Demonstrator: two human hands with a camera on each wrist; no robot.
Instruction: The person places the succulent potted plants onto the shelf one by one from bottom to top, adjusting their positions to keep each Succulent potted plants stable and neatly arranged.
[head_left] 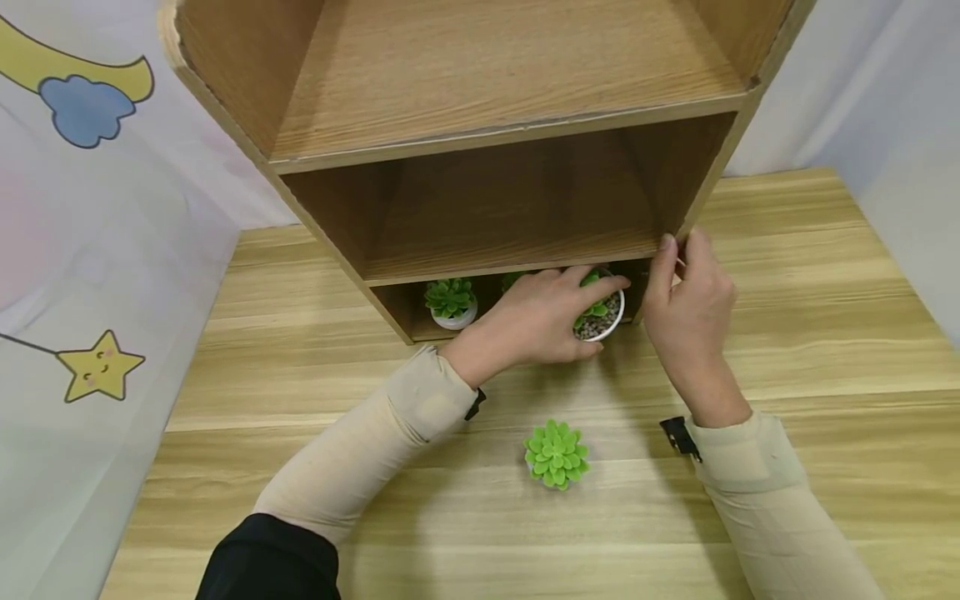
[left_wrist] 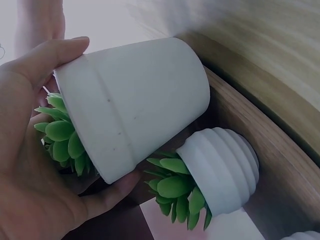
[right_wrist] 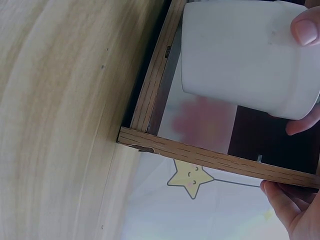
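My left hand grips a white succulent pot by its rim, thumb and fingers on opposite sides. In the left wrist view the smooth pot has green leaves at its top, partly behind the fingers. It is at the right front of the lowest compartment of a wooden shelf. My right hand holds the right side panel low down, thumb at its front edge. Beside the held pot stands a ribbed white succulent pot, mostly hidden by my left hand in the head view.
Another small potted succulent stands at the left of the lowest compartment. A bright green succulent stands on the wood-grain table in front of the shelf. A white printed cloth hangs on the left.
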